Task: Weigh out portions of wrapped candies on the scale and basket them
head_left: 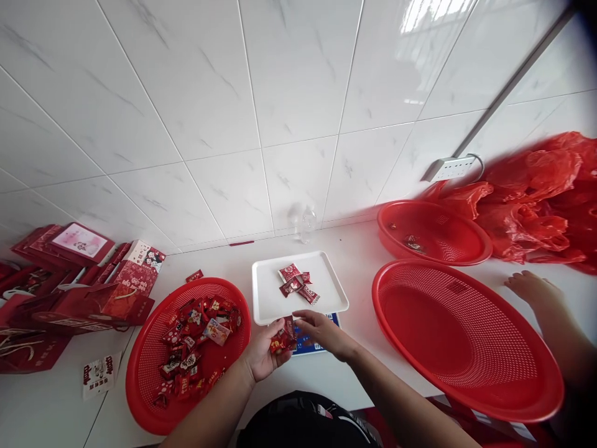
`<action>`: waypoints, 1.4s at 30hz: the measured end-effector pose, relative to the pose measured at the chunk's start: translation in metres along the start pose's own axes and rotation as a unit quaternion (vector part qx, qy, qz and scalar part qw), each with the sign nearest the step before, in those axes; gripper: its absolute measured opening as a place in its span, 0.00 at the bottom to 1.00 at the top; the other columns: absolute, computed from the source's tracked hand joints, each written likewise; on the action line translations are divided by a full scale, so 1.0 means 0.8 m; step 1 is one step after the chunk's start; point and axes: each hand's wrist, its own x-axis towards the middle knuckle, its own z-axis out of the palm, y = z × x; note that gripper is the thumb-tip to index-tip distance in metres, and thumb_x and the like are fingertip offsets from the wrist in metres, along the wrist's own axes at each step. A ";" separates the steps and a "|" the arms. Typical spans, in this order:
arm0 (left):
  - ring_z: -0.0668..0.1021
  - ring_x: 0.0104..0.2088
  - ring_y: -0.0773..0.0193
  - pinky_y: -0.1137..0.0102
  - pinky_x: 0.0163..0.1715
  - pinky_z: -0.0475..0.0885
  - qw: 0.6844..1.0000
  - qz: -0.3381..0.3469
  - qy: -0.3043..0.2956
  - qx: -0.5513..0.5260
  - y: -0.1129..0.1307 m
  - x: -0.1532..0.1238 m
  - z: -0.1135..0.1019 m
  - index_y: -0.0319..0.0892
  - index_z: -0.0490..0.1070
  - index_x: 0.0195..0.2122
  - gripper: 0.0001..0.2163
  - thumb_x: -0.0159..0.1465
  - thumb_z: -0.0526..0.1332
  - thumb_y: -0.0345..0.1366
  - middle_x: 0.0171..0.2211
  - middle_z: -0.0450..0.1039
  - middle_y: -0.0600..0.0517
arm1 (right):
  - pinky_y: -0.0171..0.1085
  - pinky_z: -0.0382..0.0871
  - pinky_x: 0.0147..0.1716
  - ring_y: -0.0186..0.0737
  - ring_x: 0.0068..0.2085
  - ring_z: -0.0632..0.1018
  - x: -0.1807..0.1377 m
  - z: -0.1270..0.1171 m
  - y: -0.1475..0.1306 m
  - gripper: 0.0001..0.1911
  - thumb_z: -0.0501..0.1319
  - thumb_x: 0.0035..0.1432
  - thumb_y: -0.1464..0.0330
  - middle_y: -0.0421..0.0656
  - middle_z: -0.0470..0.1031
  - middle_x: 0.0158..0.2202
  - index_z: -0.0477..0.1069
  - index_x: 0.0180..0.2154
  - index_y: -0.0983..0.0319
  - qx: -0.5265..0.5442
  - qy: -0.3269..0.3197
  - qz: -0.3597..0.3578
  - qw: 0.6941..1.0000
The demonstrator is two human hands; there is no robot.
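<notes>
My left hand (pixel 262 356), palm up, is closed on red-wrapped candies (pixel 284 336) just in front of the white tray. Beside it, my right hand (pixel 324 333) has its fingers stretched out towards those candies; the fingertips are close to the wrappers, and whether they touch cannot be made out. On the white tray (pixel 263 298) lie several red candy packets (pixel 298 283) in a loose group. A blue printed item (pixel 310 344) sits partly beneath the tray's near edge and is half covered by my hands. To the left stands a red basket (pixel 140 379) holding many assorted wrapped candies (pixel 189 348).
Red gift boxes and bags (pixel 107 286) crowd the left side, with a white packet (pixel 99 376) nearby. At right are a large red basket (pixel 420 336), another basket (pixel 433 249) and red plastic bags (pixel 527 199). Another person's hand (pixel 532 286) rests there. A clear bottle (pixel 308 224) stands by the wall.
</notes>
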 end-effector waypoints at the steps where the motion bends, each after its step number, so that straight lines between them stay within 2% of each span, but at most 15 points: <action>1: 0.77 0.25 0.67 0.77 0.17 0.72 0.999 0.009 -0.019 0.025 -0.002 -0.001 0.001 0.40 0.66 0.46 0.17 0.57 0.61 0.42 0.30 0.75 0.50 | 0.37 0.70 0.30 0.39 0.35 0.76 -0.004 0.005 0.001 0.24 0.58 0.52 0.56 0.43 0.74 0.35 0.65 0.49 0.60 0.023 -0.014 0.015 1.000; 4: 0.78 0.27 0.67 0.76 0.20 0.72 0.993 0.018 -0.074 0.090 -0.009 -0.003 0.000 0.49 0.61 0.53 0.22 0.57 0.61 0.41 0.36 0.74 0.50 | 0.34 0.67 0.27 0.36 0.30 0.75 -0.013 0.012 0.004 0.25 0.62 0.49 0.58 0.39 0.72 0.29 0.64 0.48 0.61 0.047 0.002 0.026 0.999; 7: 0.78 0.27 0.66 0.74 0.21 0.72 0.989 0.005 -0.080 0.123 -0.014 0.000 -0.002 0.50 0.59 0.54 0.24 0.56 0.61 0.42 0.35 0.74 0.51 | 0.34 0.67 0.27 0.34 0.29 0.74 -0.014 0.009 0.009 0.24 0.64 0.46 0.62 0.37 0.71 0.26 0.65 0.46 0.62 0.057 0.007 0.025 0.998; 12: 0.77 0.25 0.69 0.77 0.21 0.72 0.997 0.011 -0.009 0.082 -0.018 0.009 -0.004 0.43 0.64 0.44 0.15 0.57 0.61 0.39 0.31 0.73 0.52 | 0.35 0.65 0.26 0.32 0.24 0.72 -0.003 0.001 0.016 0.22 0.64 0.44 0.64 0.33 0.68 0.21 0.65 0.43 0.62 0.072 0.061 0.004 0.996; 15: 0.76 0.23 0.71 0.78 0.20 0.71 0.998 0.017 0.038 0.047 -0.017 0.009 -0.007 0.41 0.64 0.39 0.10 0.58 0.60 0.36 0.27 0.72 0.53 | 0.36 0.66 0.27 0.34 0.25 0.73 0.007 -0.004 0.016 0.21 0.63 0.46 0.63 0.35 0.70 0.21 0.65 0.43 0.62 0.089 0.107 -0.019 0.990; 17: 0.76 0.23 0.70 0.78 0.20 0.71 0.998 0.020 0.047 0.036 -0.016 0.007 -0.009 0.40 0.64 0.38 0.09 0.58 0.61 0.36 0.26 0.71 0.53 | 0.37 0.68 0.30 0.35 0.28 0.75 0.013 -0.007 0.013 0.21 0.62 0.47 0.62 0.37 0.73 0.24 0.65 0.44 0.62 0.109 0.133 -0.039 0.984; 19: 0.76 0.23 0.70 0.78 0.20 0.71 0.998 0.026 0.047 0.030 -0.015 0.006 -0.010 0.40 0.64 0.38 0.10 0.58 0.61 0.36 0.26 0.71 0.53 | 0.39 0.69 0.34 0.37 0.33 0.76 0.017 -0.010 0.008 0.23 0.61 0.48 0.63 0.41 0.76 0.32 0.65 0.47 0.61 0.107 0.161 -0.058 0.979; 21: 0.76 0.23 0.69 0.77 0.20 0.72 0.998 0.027 0.044 0.026 -0.015 0.005 -0.012 0.40 0.65 0.39 0.10 0.58 0.61 0.37 0.27 0.71 0.53 | 0.40 0.69 0.38 0.38 0.38 0.75 0.017 -0.011 0.005 0.25 0.61 0.47 0.65 0.43 0.73 0.44 0.64 0.49 0.57 0.062 0.195 -0.068 0.977; 23: 0.76 0.24 0.69 0.76 0.21 0.72 0.999 0.025 0.035 0.025 -0.015 0.004 -0.012 0.40 0.65 0.40 0.11 0.58 0.60 0.36 0.28 0.72 0.52 | 0.41 0.68 0.41 0.39 0.42 0.74 0.014 -0.011 0.005 0.23 0.61 0.47 0.65 0.43 0.69 0.50 0.65 0.48 0.55 -0.009 0.213 -0.065 0.975; 26: 0.77 0.27 0.69 0.74 0.24 0.74 0.999 0.021 0.013 0.032 -0.017 0.004 -0.012 0.40 0.64 0.42 0.11 0.58 0.60 0.34 0.32 0.73 0.50 | 0.40 0.68 0.39 0.40 0.39 0.75 0.005 -0.004 0.010 0.19 0.59 0.49 0.63 0.44 0.73 0.43 0.68 0.45 0.58 -0.056 0.138 -0.044 0.988; 29: 0.77 0.28 0.69 0.74 0.25 0.73 0.998 0.030 -0.005 0.055 -0.020 0.004 -0.010 0.40 0.64 0.42 0.11 0.57 0.60 0.33 0.33 0.73 0.50 | 0.38 0.69 0.34 0.38 0.35 0.75 -0.004 0.008 0.016 0.19 0.59 0.51 0.59 0.43 0.75 0.35 0.69 0.43 0.62 -0.016 0.005 -0.019 1.000; 31: 0.76 0.27 0.69 0.76 0.23 0.72 0.996 0.041 -0.007 0.076 -0.022 0.006 -0.009 0.41 0.64 0.39 0.11 0.56 0.62 0.34 0.31 0.72 0.51 | 0.37 0.69 0.33 0.38 0.33 0.75 -0.009 0.014 0.017 0.20 0.60 0.51 0.58 0.43 0.75 0.34 0.69 0.43 0.62 0.005 -0.034 -0.012 0.999; 35: 0.75 0.24 0.72 0.80 0.19 0.67 0.994 0.041 -0.003 0.097 -0.027 0.009 -0.009 0.41 0.63 0.35 0.12 0.55 0.64 0.38 0.28 0.71 0.53 | 0.35 0.67 0.30 0.35 0.31 0.74 -0.014 0.017 0.018 0.23 0.62 0.47 0.55 0.43 0.74 0.35 0.69 0.42 0.62 0.008 -0.027 -0.013 1.000; 39: 0.74 0.24 0.73 0.80 0.20 0.68 0.995 0.040 -0.003 0.094 -0.028 0.011 -0.011 0.41 0.64 0.36 0.12 0.54 0.65 0.36 0.28 0.70 0.54 | 0.35 0.67 0.29 0.34 0.30 0.74 -0.009 0.012 0.022 0.25 0.64 0.45 0.54 0.42 0.74 0.34 0.69 0.42 0.61 0.006 -0.028 -0.019 0.999; 42: 0.75 0.25 0.72 0.77 0.23 0.71 0.997 0.041 0.004 0.069 -0.026 0.009 -0.009 0.40 0.64 0.38 0.11 0.56 0.62 0.35 0.31 0.71 0.52 | 0.35 0.68 0.29 0.35 0.30 0.74 0.006 0.003 0.020 0.26 0.64 0.44 0.54 0.41 0.73 0.32 0.68 0.43 0.61 0.004 0.029 -0.016 0.999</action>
